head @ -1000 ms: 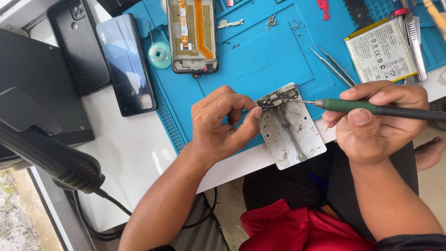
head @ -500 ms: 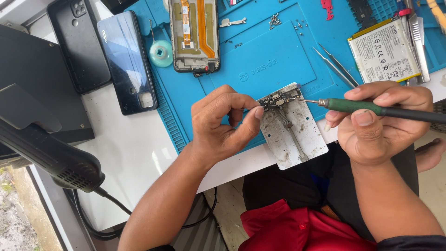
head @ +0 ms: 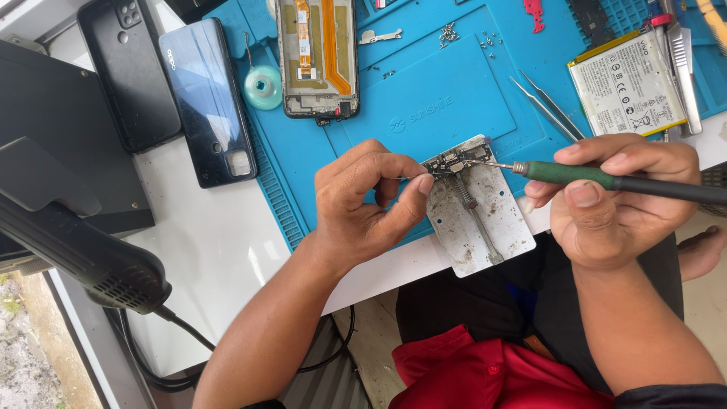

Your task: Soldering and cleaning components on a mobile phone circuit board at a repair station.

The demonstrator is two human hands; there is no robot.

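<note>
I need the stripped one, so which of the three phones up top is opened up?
The rightmost phone, on the blue mat: its orange ribbon cables show. The other two show closed backs.

phone repair workshop | blue repair mat (head: pixel 454 98) | opened phone (head: pixel 316 57) | tweezers (head: pixel 549 106) | loose battery (head: pixel 625 83)

Soldering iron (head: pixel 606 179) cut off at right edge, tiny screws (head: pixel 448 33) — indistinct, battery (head: pixel 627 91) partly hidden.
</note>
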